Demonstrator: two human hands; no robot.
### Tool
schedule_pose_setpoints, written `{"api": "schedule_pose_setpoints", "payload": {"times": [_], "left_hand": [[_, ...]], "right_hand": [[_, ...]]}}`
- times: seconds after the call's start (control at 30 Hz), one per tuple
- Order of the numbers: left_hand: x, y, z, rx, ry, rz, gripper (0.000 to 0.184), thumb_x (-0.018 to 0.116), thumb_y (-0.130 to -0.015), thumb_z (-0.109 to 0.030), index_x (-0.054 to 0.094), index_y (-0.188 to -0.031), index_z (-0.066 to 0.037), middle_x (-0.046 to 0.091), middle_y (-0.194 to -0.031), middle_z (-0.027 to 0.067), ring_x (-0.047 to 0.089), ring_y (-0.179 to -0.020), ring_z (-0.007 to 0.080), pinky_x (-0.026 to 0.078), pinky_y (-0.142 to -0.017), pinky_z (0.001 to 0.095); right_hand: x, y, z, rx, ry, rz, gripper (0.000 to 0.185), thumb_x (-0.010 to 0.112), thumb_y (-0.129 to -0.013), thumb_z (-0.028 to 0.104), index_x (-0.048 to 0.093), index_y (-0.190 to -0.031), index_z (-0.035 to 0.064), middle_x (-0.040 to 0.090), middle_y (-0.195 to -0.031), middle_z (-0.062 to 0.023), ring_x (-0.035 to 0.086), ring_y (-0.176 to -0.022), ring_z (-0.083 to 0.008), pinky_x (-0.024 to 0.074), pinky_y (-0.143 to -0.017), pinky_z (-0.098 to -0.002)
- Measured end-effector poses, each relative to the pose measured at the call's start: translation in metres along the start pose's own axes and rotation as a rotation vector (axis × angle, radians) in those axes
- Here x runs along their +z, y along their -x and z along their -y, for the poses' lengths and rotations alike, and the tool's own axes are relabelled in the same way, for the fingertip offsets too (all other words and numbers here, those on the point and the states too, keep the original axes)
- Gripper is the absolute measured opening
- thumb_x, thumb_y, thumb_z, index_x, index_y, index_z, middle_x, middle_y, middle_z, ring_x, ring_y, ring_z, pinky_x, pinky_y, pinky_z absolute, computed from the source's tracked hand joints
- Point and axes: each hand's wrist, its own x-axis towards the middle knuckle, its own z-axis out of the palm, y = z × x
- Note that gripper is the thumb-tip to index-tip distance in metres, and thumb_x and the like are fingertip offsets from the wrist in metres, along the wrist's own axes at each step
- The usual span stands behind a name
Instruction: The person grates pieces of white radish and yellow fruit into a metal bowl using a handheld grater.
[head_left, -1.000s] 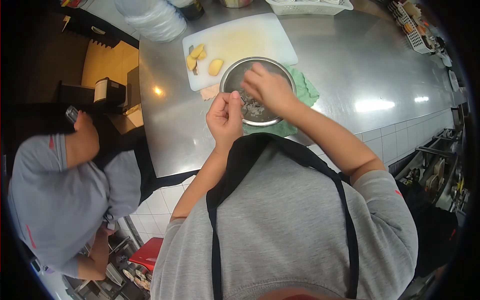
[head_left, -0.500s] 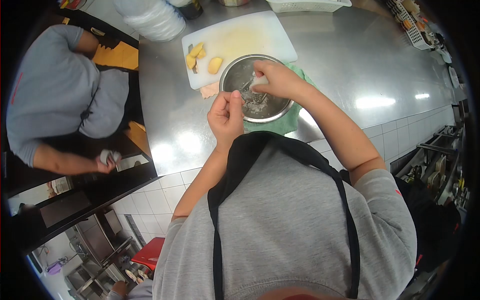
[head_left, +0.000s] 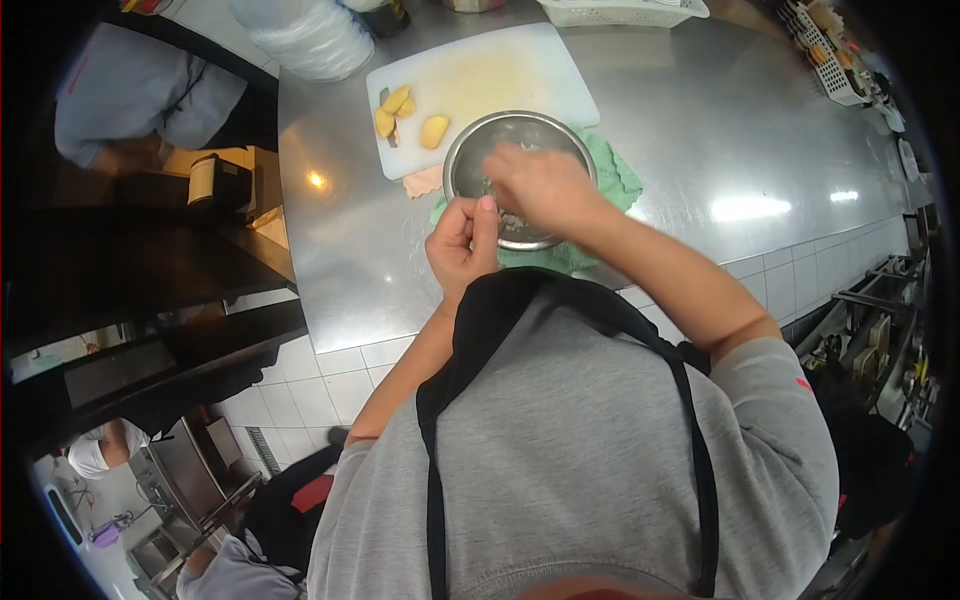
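A round steel bowl (head_left: 520,243) stands on a green cloth (head_left: 612,170), with water or wet white bits inside. My left hand (head_left: 464,242) is closed in a pinch at its near-left rim; what the fingers grip is hidden. Over the bowl, my right hand (head_left: 545,188) is curled and smeared by motion. The white piece it held half a second ago is now hidden behind the fingers. Beyond the bowl, a white cutting board (head_left: 500,70) bears several peeled yellow pieces, one of them a single chunk (head_left: 434,132) close to the bowl.
Plastic-wrapped containers (head_left: 310,35) and a white basket (head_left: 625,12) line the back of the steel table (head_left: 700,130). A pinkish cloth (head_left: 424,181) pokes out under the board. A co-worker (head_left: 140,85) stands at the left, and other people are at lower left.
My right hand has moved left over the bowl, nearer my left hand, and is blurred. The co-worker at the left has shifted toward the back; more of another person shows at lower left.
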Motion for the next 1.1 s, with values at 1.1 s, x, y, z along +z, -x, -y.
{"api": "schedule_pose_setpoints", "payload": {"times": [1.1], "left_hand": [[0.000, -0.002, -0.002, 0.038, 0.126, -0.029, 0.022, 0.055, -0.086, -0.013, 0.051, -0.067, -0.004, 0.046, -0.052, -0.0059, 0.035, -0.046, -0.0014, 0.024, -0.043, 0.0155]], "right_hand": [[0.038, -0.011, -0.028, 0.122, 0.031, 0.016, 0.010, 0.055, -0.070, 0.012, 0.053, -0.079, 0.0074, 0.054, -0.081, -0.0086, 0.059, -0.068, -0.0275, 0.0474, -0.057, -0.0387]]}}
